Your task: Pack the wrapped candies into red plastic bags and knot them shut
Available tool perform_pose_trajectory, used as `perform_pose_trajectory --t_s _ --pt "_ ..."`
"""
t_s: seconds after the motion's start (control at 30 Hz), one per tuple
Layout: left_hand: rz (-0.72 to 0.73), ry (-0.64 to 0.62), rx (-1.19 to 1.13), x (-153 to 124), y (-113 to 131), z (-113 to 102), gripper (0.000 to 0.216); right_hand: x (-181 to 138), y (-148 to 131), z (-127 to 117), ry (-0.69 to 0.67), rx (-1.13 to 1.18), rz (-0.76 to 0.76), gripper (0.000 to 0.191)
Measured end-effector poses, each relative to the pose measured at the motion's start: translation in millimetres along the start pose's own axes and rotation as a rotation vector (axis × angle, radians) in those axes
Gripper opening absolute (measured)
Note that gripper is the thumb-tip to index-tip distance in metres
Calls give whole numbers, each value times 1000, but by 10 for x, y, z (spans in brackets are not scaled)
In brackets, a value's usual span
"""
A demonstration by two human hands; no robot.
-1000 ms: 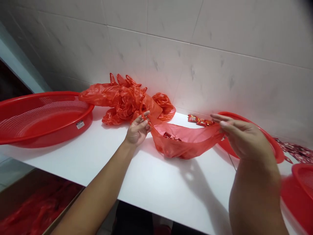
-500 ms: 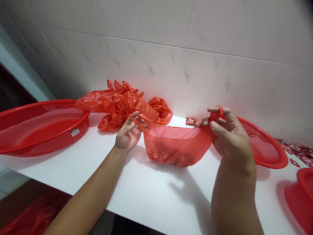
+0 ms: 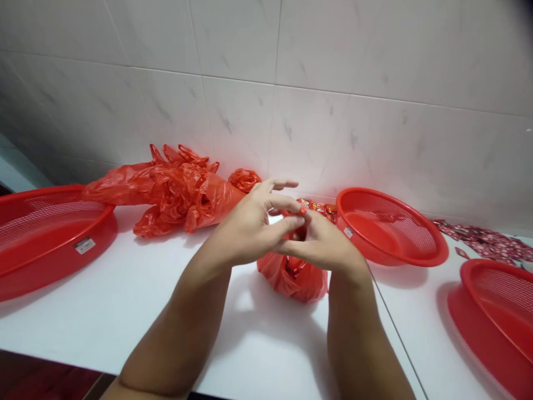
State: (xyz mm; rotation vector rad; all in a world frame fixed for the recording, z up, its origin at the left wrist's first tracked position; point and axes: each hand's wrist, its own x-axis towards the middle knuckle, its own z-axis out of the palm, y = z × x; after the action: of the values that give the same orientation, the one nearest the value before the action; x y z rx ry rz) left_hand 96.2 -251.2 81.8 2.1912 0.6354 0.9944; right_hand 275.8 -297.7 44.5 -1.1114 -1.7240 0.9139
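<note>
Because our two hands overlapped at the centre of the frame, most of the right hand's fingers were hidden, and we could not tell whether it gripped anything. Our left hand (image 3: pixel 256 228) pinched a scrap of the red bag (image 3: pixel 306 286) between thumb and forefinger, other fingers stretched out; our right hand (image 3: pixel 327 241) met it, thumb beneath. The bag sat on the white table (image 3: pixel 166 300) just below them, its dark contents hard to make out. Both the large basket (image 3: pixel 97 236) at left and the basket (image 3: pixel 474 294) at lower right were cut off by the frame; another basket (image 3: pixel 375 253) stood whole at centre right.
</note>
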Motion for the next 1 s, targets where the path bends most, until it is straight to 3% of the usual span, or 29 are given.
perform_pose_trajectory --t_s 0.03,0.17,0.27,0.37,0.5,0.73,0.9,0.93,1.0 --pt "-17 -26 1 -11 -3 23 9 26 18 15 -41 -14 19 15" --pt "-26 -90 -40 -6 -111 -21 10 73 135 -47 -98 3 129 44" --pt "-61 -164 -71 31 -216 -88 27 55 194 -137 -116 79 137 57" --pt "-134 -129 -4 66 -273 -102 35 42 205 -172 -99 86 165 65" --pt "-114 -138 135 86 -284 -69 7 57 199 -150 5 69 197 64" --pt "-8 -98 156 92 -334 -64 7 68 211 -129 17 146 187 59" --pt "40 -235 107 57 -300 -149 10 86 241 -165 37 259 142 49" --pt "44 -263 62 54 -308 -148 15 87 250 -185 17 279 126 49" --pt "30 -315 -44 61 -351 -109 52 74 264 -238 -35 285 78 47"
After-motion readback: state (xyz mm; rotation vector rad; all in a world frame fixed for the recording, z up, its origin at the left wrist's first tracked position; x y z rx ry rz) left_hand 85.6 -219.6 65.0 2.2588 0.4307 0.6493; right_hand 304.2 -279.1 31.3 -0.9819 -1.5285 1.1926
